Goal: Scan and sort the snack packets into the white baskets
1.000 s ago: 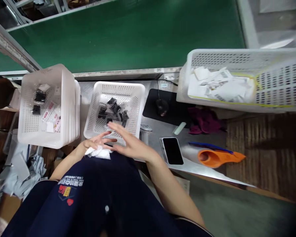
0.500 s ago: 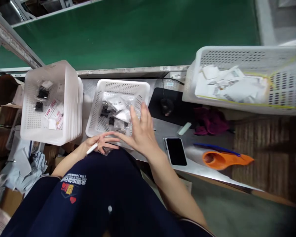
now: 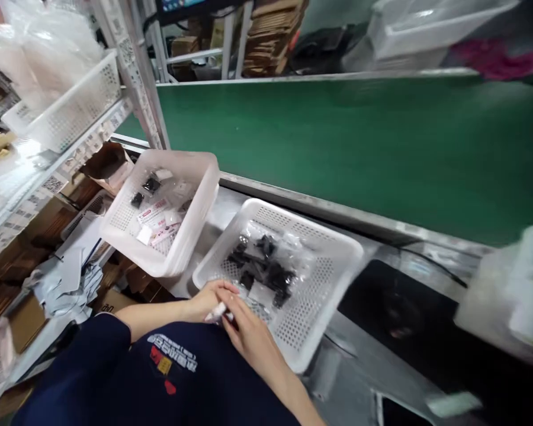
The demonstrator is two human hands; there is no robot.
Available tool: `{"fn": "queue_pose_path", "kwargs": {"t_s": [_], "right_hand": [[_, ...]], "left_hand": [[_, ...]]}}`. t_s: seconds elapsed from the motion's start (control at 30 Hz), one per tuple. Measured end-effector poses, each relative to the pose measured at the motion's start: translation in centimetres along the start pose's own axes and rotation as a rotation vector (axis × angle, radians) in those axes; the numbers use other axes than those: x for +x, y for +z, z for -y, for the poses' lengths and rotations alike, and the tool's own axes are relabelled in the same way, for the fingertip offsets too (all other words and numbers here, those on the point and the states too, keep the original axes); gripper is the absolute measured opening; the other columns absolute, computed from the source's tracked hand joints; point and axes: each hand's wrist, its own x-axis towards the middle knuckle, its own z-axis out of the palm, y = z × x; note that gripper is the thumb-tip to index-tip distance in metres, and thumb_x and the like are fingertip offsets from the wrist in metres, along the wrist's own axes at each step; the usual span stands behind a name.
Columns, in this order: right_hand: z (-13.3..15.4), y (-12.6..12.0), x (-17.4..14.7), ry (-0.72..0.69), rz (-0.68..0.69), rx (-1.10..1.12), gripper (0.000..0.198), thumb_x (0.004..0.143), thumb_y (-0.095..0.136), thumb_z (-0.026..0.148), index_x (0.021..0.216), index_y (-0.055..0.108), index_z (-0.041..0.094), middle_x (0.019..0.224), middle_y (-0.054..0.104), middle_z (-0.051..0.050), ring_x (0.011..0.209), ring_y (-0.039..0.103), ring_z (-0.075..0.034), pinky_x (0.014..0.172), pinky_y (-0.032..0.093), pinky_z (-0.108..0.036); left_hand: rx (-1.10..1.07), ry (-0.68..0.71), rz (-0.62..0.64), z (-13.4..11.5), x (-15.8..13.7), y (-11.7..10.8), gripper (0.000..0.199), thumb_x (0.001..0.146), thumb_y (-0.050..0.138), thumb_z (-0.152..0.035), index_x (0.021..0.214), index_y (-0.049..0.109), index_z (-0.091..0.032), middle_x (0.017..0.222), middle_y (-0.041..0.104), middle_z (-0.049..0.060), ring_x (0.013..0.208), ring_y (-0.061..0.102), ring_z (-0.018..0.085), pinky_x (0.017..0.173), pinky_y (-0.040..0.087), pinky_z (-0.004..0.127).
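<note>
My left hand [image 3: 207, 300] and my right hand [image 3: 249, 325] meet at the near left edge of a white perforated basket [image 3: 304, 346]. Between them sits a slim white pen [image 3: 215, 312], its lower end pointing down to the left against my dark shirt. The left fingers are curled at the pen. Bent over its upper end, the right fingers partly hide it and overlap the left fingertips. Inside the basket lie small clear bags [image 3: 262, 294] with black parts [image 3: 279, 277] in them.
Stacked white baskets [image 3: 206, 204] holding small packets stand to the left. A green conveyor belt [image 3: 328, 142] runs behind. At right are a black mat [image 3: 382, 302], a phone [image 3: 400, 414] and a blurred white bin [image 3: 484, 313]. A metal shelf post [image 3: 135, 77] rises at left.
The camera view has swung left, showing more shelving. My right hand, spread over the basket before, has drawn back to my left hand. Its fingers have closed around the pen.
</note>
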Motion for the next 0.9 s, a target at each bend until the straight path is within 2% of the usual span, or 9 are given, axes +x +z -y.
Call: {"fn": "queue_pose_path", "kwargs": {"t_s": [0.13, 0.27, 0.3, 0.37, 0.43, 0.47, 0.57, 0.7, 0.9], "right_hand": [[-0.8, -2.8, -0.4, -0.037, -0.218, -0.054, 0.027, 0.101, 0.055, 0.028, 0.115, 0.078, 0.029, 0.104, 0.079, -0.01, 0.089, 0.079, -0.029, 0.073, 0.069, -0.042], [-4.1, -5.4, -0.2, 0.156, -0.525, -0.136, 0.04, 0.1, 0.059, 0.046, 0.131, 0.074, 0.024, 0.114, 0.076, -0.015, 0.095, 0.077, -0.033, 0.075, 0.069, -0.046], [-5.2, -5.7, 0.0, 0.223, -0.534, -0.15, 0.055, 0.098, 0.06, 0.054, 0.142, 0.069, 0.021, 0.123, 0.074, -0.018, 0.105, 0.076, -0.037, 0.078, 0.069, -0.05], [-7.3, -5.9, 0.0, 0.339, -0.484, -0.168, 0.087, 0.092, 0.063, 0.068, 0.162, 0.052, 0.016, 0.14, 0.067, -0.024, 0.123, 0.071, -0.045, 0.088, 0.069, -0.061], [-9.3, -5.5, -0.7, 0.42, -0.439, -0.187, 0.105, 0.09, 0.062, 0.075, 0.169, 0.039, 0.01, 0.15, 0.06, -0.029, 0.136, 0.063, -0.051, 0.104, 0.062, -0.07], [-10.1, -5.2, -1.3, 0.447, -0.448, -0.204, 0.106, 0.091, 0.059, 0.077, 0.168, 0.038, 0.007, 0.152, 0.057, -0.031, 0.141, 0.06, -0.052, 0.112, 0.057, -0.072], [-12.1, -3.2, -3.8, 0.529, -0.559, -0.302, 0.104, 0.096, 0.047, 0.078, 0.165, 0.04, 0.001, 0.157, 0.052, -0.037, 0.149, 0.051, -0.059, 0.122, 0.046, -0.076], [-13.8, 0.5, -7.1, 0.648, -0.675, -0.433, 0.1, 0.094, 0.046, 0.078, 0.173, 0.034, 0.018, 0.163, 0.043, -0.037, 0.148, 0.048, -0.066, 0.113, 0.046, -0.085], [-16.2, 3.2, -7.9, 0.637, -0.718, -0.397, 0.103, 0.095, 0.043, 0.066, 0.16, 0.037, -0.014, 0.161, 0.039, -0.046, 0.152, 0.043, -0.061, 0.12, 0.043, -0.079]], "left_hand": [[0.025, 0.15, -0.007, -3.9, -2.1, 1.7, 0.029, 0.069, 0.087, -0.036, 0.091, 0.075, -0.022, 0.097, 0.076, 0.012, 0.084, 0.069, 0.024, 0.081, 0.054, 0.04], [0.558, 0.716, 0.065, -14.9, -5.4, -0.1, 0.024, 0.091, 0.079, -0.035, 0.11, 0.081, -0.021, 0.115, 0.078, 0.012, 0.112, 0.071, 0.029, 0.109, 0.052, 0.042], [0.691, 0.841, -0.042, -18.4, -5.6, -1.2, 0.02, 0.094, 0.077, -0.032, 0.11, 0.081, -0.021, 0.117, 0.078, 0.012, 0.117, 0.069, 0.029, 0.113, 0.05, 0.042], [0.894, 0.983, -0.432, -25.0, -4.6, -3.8, 0.024, 0.098, 0.071, -0.02, 0.121, 0.077, -0.018, 0.135, 0.072, 0.015, 0.135, 0.061, 0.032, 0.121, 0.044, 0.044], [1.044, 0.883, -0.786, -30.1, -2.4, -6.4, 0.041, 0.096, 0.069, -0.007, 0.137, 0.069, -0.011, 0.152, 0.061, 0.022, 0.148, 0.05, 0.035, 0.124, 0.039, 0.046], [1.058, 0.844, -0.865, -31.7, -1.2, -7.5, 0.048, 0.093, 0.071, -0.004, 0.141, 0.065, -0.006, 0.156, 0.056, 0.028, 0.151, 0.046, 0.039, 0.124, 0.038, 0.049], [1.074, 0.763, -0.933, -33.7, 1.8, -9.5, 0.058, 0.088, 0.079, -0.006, 0.142, 0.06, 0.005, 0.152, 0.055, 0.036, 0.15, 0.044, 0.045, 0.122, 0.039, 0.052], [1.089, 0.73, -0.936, -33.6, 3.6, -10.1, 0.05, 0.094, 0.081, -0.022, 0.135, 0.066, 0.002, 0.132, 0.065, 0.029, 0.141, 0.05, 0.043, 0.115, 0.044, 0.047], [0.997, 0.684, -0.859, -34.1, 3.6, -10.9, 0.031, 0.091, 0.084, -0.044, 0.094, 0.073, -0.015, 0.097, 0.067, 0.016, 0.118, 0.061, 0.039, 0.101, 0.049, 0.045]]}}
